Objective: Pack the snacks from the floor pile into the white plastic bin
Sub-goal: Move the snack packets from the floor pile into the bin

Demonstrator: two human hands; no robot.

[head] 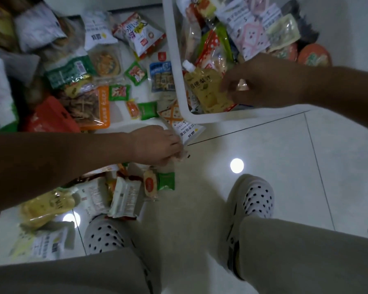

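Snacks [89,81] in crinkly film and foil are heaped beyond and beneath the left hand [157,145]. Its fingers curl round a small pale packet [180,155] low over the tiles [263,166], knuckles just beside a flat white pouch [185,126] that lies by the near corner of the white plastic bin [221,118]. The right hand [261,81] hangs over that bin, fingertips pinching what looks like a clear-wrapped piece [242,84]. A soft yellow spouted pouch [202,90] stands just to its left, inside the wall. The bin looks well filled, yet much of the pile is left on the floor.

To do this well, I would let the right hand's piece drop into a gap rather than onto the slippery pouches. The left hand's packet then goes across the rim — lifted clear of the white pouch so that is not dragged along. Glossy wrappers slide; flat sachets stack, puffy bags do not.
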